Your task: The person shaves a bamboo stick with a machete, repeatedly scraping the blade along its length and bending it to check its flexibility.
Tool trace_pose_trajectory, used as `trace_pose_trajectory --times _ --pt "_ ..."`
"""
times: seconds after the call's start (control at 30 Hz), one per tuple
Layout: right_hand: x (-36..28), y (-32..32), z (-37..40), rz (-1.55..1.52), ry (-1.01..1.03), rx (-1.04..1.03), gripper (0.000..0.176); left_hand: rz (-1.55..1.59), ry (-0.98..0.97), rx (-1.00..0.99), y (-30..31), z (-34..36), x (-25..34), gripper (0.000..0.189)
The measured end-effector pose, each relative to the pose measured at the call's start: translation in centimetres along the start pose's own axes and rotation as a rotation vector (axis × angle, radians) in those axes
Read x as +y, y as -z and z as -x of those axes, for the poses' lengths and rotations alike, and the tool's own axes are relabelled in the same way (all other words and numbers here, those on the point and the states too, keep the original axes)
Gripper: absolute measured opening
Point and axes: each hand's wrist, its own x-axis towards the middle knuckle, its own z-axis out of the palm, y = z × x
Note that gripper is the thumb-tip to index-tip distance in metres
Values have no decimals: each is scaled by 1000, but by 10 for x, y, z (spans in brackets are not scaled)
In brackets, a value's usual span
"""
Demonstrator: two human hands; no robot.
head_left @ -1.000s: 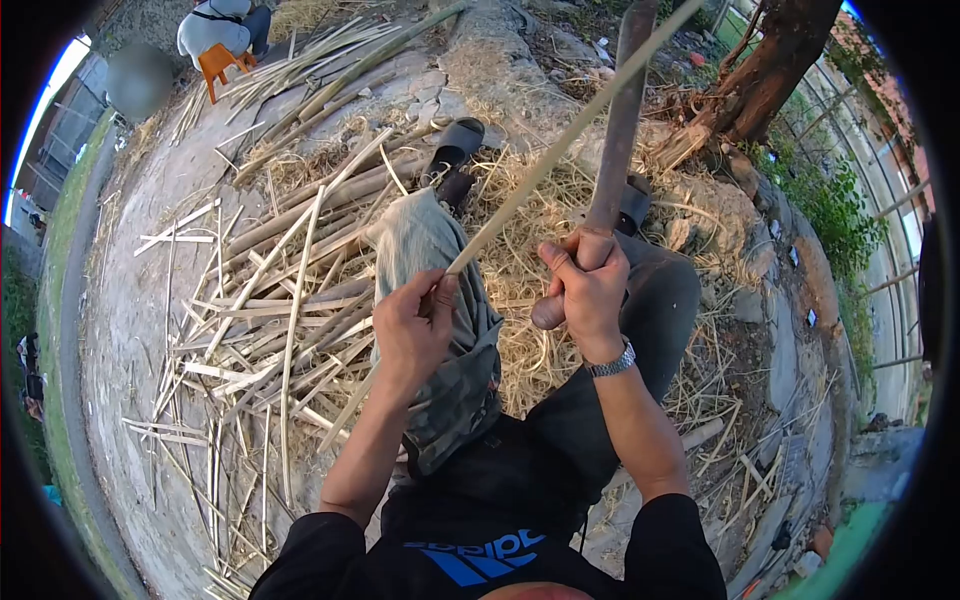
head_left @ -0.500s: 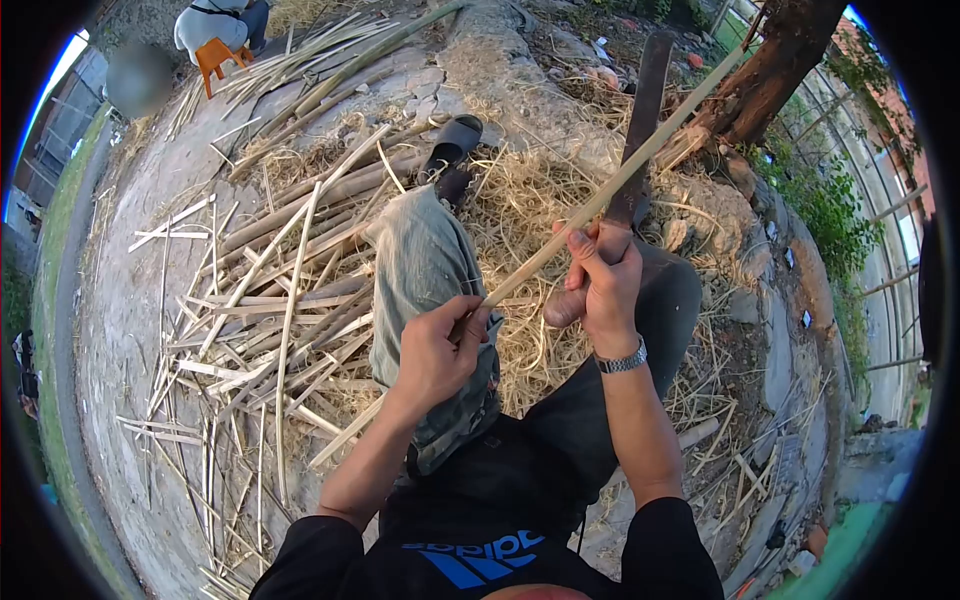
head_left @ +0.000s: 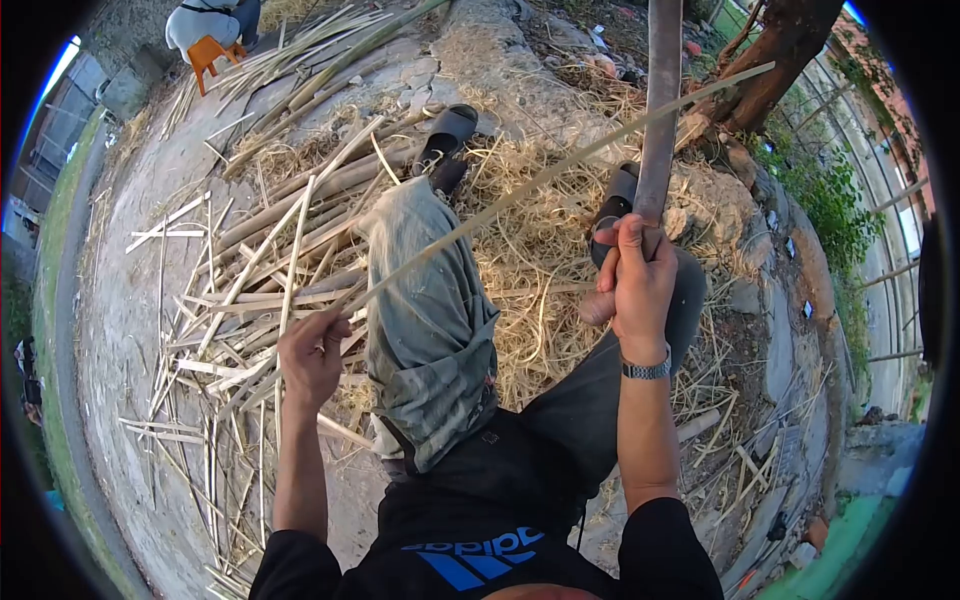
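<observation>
A long thin bamboo strip (head_left: 540, 178) slants from lower left to upper right above my knees. Its lower end is pinched in the fingers of my left hand (head_left: 312, 358), left of the cloth-covered knee. My right hand (head_left: 642, 270), with a metal watch on its wrist, is wrapped round the handle of a long machete, whose rounded handle end sticks out to the left. The dark machete blade (head_left: 660, 110) points up and away, and the strip crosses in front of it. A grey-green cloth (head_left: 415, 300) drapes over my left leg.
Split bamboo pieces (head_left: 290, 250) lie heaped at the left. Curly shavings (head_left: 530, 240) cover the ground between my sandalled feet. A tree trunk (head_left: 785, 65) and a rocky mound (head_left: 720, 210) stand at the right. Another person (head_left: 205, 28) is by an orange stool (head_left: 208, 55) at the top left.
My left hand has moved left and slightly down, drawing the strip with it. My right hand and the machete have shifted slightly right, and the right fingers no longer hold the strip.
</observation>
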Motion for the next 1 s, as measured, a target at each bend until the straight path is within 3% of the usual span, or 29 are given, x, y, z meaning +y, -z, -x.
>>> trace_pose_trajectory --times 0.2,0.27,0.33,0.43,0.53,0.6,0.67,0.73,0.83,0.97,1.0 --pt "9 15 14 57 -9 143 38 122 214 -10 26 32 -66 11" --pt "6 24 15 -150 27 186 41 111 259 -31 40 45 -87 12" --pt "7 32 14 -104 54 176 44 89 262 -63 47 54 -99 14" --pt "10 36 11 239 100 169 43 108 298 -105 46 59 -103 15" --pt "12 36 2 445 51 94 42 66 197 -147 39 51 -100 16" --pt "28 30 -8 405 22 133 41 22 151 -140 36 47 -100 19" --pt "39 26 -15 508 -107 107 42 26 85 -94 30 44 -108 24" --pt "61 13 -7 651 -51 32 44 -1 40 -105 33 33 -102 28" --pt "72 -5 17 910 174 -251 45 -85 -66 -47 37 21 -104 25" --pt "56 9 -13 844 169 -26 47 -252 -265 10 43 13 -105 26" --pt "49 13 -28 714 -1 70 49 -276 -299 26 43 10 -108 26"
